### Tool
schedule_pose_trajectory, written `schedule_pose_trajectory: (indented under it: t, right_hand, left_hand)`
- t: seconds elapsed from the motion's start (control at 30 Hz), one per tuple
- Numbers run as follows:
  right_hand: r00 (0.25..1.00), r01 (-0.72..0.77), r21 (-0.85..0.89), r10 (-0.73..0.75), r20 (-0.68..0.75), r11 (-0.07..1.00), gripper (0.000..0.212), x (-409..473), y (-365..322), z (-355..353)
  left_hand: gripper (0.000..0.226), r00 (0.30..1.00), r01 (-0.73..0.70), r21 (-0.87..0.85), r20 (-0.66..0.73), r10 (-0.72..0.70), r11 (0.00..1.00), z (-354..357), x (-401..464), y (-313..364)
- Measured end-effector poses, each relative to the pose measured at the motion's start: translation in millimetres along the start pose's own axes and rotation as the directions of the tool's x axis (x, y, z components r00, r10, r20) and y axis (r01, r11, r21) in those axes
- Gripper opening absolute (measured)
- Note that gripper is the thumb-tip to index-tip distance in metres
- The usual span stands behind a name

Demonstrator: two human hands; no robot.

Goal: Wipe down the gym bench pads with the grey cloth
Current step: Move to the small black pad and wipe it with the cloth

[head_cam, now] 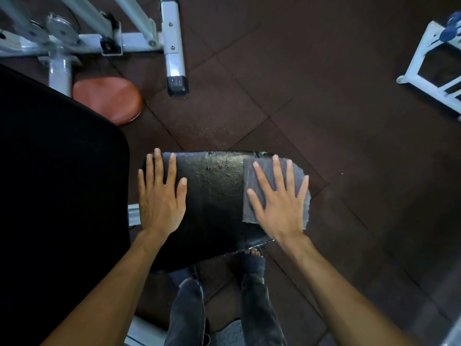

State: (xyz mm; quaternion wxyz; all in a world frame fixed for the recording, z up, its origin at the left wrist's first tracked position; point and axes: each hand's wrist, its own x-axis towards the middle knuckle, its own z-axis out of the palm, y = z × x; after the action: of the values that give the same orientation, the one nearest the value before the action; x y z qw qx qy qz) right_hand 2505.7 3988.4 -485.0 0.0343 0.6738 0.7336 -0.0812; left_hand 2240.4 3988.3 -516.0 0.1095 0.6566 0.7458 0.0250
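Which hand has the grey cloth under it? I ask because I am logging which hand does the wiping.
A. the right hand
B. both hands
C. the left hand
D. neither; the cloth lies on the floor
A: the right hand lies flat, fingers spread, on the grey cloth on the small black pad, while the left hand rests on bare pad.

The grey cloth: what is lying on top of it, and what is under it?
The right hand lies flat on the grey cloth, fingers spread. Under the cloth is the black seat pad; the covered pad surface cannot be seen.
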Motion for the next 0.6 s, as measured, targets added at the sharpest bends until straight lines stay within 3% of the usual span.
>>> schedule_pose_trajectory:
  t: [0.2, 0.4, 0.6]
  right_hand:
    - [1.0, -0.001, -0.005, 0.001, 0.019, 1.0, 0.088, -64.6, -14.9, -7.9]
    - [0.997, -0.05, -0.08, 0.045, -0.06, 0.996, 0.044, -89.4, -18.6, -5.4]
    - [0.991, -0.037, -0.086, 0.025, -0.135, 0.996, 0.033, -70.4, -25.4, -6.6]
  left_hand:
    - [0.064, 0.997, -0.058, 0.016, 0.06, 0.057, 0.998, -21.1, -42.7, 18.1]
    - [0.067, 0.974, -0.136, 0.017, 0.186, 0.13, 0.991, -33.6, -109.7, 30.8]
    - [0.065, 0.958, -0.226, 0.02, 0.187, 0.219, 0.974, -47.2, -110.3, 38.0]
